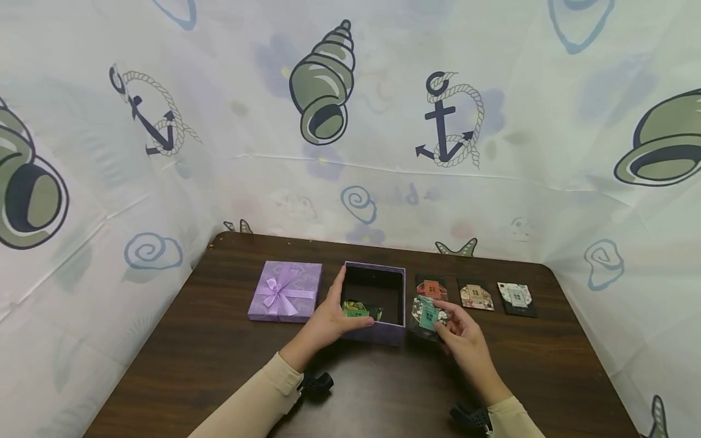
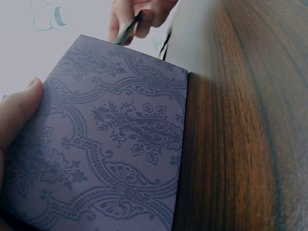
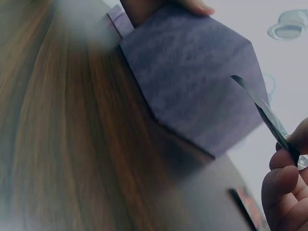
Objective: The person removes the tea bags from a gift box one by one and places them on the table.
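Observation:
My left hand (image 1: pixel 332 316) holds an open purple gift box (image 1: pixel 387 333) at its front left corner, thumb along the front rim and fingers along the left wall. A flat black sachet with a bright green label (image 1: pixel 357 309) lies inside the box near that thumb. Just right of the box, my right hand (image 1: pixel 464 334) pinches another black sachet with a teal label (image 1: pixel 429 315) between thumb and fingers. In the right wrist view this sachet (image 3: pixel 263 114) appears edge-on, slightly bent, in front of the patterned box wall (image 3: pixel 192 82).
Left of the box lies its purple lid (image 1: pixel 290 289) with a ribbon bow. Right of it, a red-label sachet (image 1: pixel 431 287), a tan-label sachet (image 1: pixel 476 294) and a white-label sachet (image 1: pixel 516 298) form a row on the dark wooden table (image 1: pixel 547 359). A printed cloth hangs behind.

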Tool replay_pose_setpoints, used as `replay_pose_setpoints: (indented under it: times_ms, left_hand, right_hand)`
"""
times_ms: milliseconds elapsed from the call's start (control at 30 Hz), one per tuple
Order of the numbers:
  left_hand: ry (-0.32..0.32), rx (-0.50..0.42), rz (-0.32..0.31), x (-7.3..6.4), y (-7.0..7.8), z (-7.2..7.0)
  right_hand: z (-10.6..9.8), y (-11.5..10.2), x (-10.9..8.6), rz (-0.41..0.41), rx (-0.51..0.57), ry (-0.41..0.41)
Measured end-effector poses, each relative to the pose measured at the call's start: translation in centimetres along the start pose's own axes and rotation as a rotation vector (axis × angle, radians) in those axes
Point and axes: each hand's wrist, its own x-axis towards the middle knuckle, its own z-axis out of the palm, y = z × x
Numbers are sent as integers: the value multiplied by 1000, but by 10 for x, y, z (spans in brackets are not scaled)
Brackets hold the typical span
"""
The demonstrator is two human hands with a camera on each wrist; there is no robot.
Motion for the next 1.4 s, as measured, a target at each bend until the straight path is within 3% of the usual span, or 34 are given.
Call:
replay_pose_setpoints:
  times_ms: [233, 567, 800, 1067, 1400]
  left_hand:
    - [2, -15, -3, -1, 2, 0]
    - [-19, -7, -8, 0, 1, 5]
    - [3, -7, 1, 2, -1, 2]
    - [-3, -19, -14, 1, -4, 0]
    - [-8, -12, 2, 3, -3, 0]
  right_hand:
    - [-19, 14, -10, 42, -41, 38]
    - [-31, 38, -14, -9, -53, 50]
    - [-35, 41, -7, -35, -90, 49]
    - [-28, 43, -5, -91, -300, 52]
    - [-38, 46, -3, -158, -552, 9]
